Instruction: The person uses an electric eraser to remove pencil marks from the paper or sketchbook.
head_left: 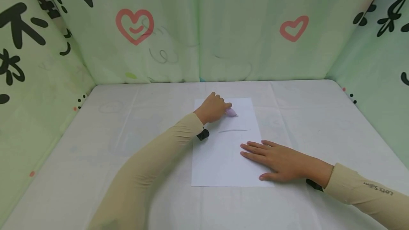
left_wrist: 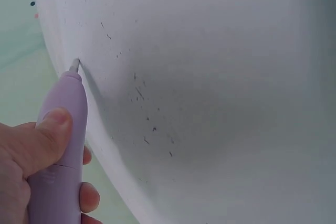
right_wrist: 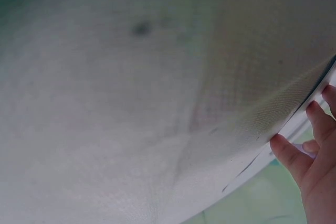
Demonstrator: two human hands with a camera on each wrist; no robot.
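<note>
A white sheet of paper [head_left: 220,162] lies on the table with a grey stroke [head_left: 234,130] across it. My left hand [head_left: 214,107] grips a purple electric eraser [head_left: 230,112] over the sheet's upper part. In the left wrist view, the thumb presses along the purple body and the slim tip meets or nearly meets the paper; dark crumbs [left_wrist: 139,94] are scattered nearby. My right hand [head_left: 281,160] rests on the lower right of the sheet, fingers spread. The right wrist view catches only part of that hand [right_wrist: 310,156].
A white cloth covers the table [head_left: 80,173]. Green curtains [head_left: 243,45] with hearts and black lettering stand behind and along both sides. Each wrist carries a small black camera, one showing below the left cuff [head_left: 203,134].
</note>
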